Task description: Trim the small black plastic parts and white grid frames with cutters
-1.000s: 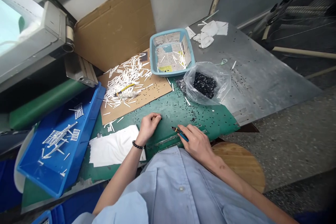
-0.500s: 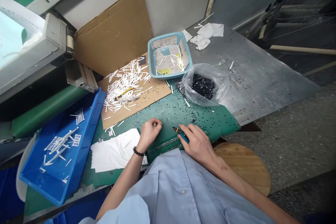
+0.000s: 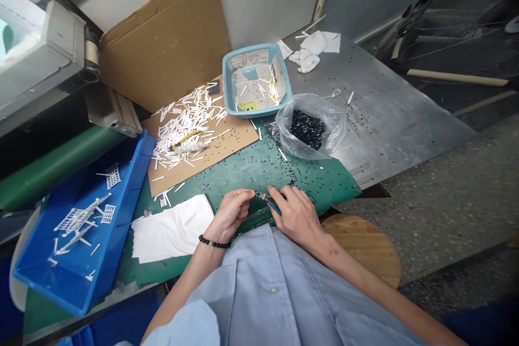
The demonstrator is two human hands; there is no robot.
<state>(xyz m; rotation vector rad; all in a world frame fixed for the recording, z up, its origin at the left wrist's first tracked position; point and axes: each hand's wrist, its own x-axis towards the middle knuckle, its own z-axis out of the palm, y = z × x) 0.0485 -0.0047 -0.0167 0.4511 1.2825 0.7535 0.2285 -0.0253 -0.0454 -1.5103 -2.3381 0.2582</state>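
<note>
My right hand [image 3: 298,215] is closed around the blue handles of a pair of cutting pliers [image 3: 272,203], whose jaws point left. Fingertips pinched together, my left hand [image 3: 235,210] meets the tip of the jaws; whatever small piece it grips is too small to make out. Both hands are just above the green mat [image 3: 231,173] at the near edge of the table. Many tiny black pieces lie scattered on the mat beyond them. A clear plastic bag [image 3: 339,128] full of small black pieces stands open past my right hand.
A pile of white sticks [image 3: 184,130] with yellow-handled pliers [image 3: 190,137] covers a cardboard sheet [image 3: 239,139]. Behind the bag stands a light-blue basket [image 3: 259,114] lined with newspaper. At left are a white cloth [image 3: 172,230] and a blue tray [image 3: 87,286] holding white plastic frames.
My left hand has turned and moved right, bringing its pinched fingertips to the pliers' jaws. The pliers, in my right hand, now meet those fingertips. The whole view has shifted slightly.
</note>
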